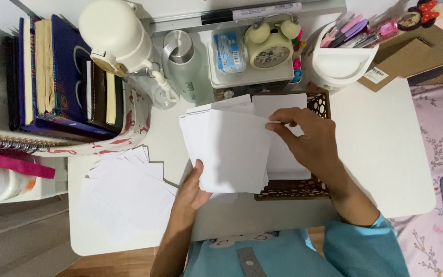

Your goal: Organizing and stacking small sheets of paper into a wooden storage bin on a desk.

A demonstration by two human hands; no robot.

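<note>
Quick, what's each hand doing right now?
Left hand: closed on the stack of white paper sheets from below.
Right hand: pinching the stack's top edge.

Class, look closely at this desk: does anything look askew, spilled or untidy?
Yes. The loose white sheets left of the left hand lie fanned out crookedly, corners jutting, not squared. The stack of paper both hands hold is also uneven.

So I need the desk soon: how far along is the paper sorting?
Partly done, it seems. A spread pile of white sheets already lies on the desk at the left. The left hand holds a fanned stack of sheets while the right hand pinches its top sheet. More paper sits in the brown basket.
</note>
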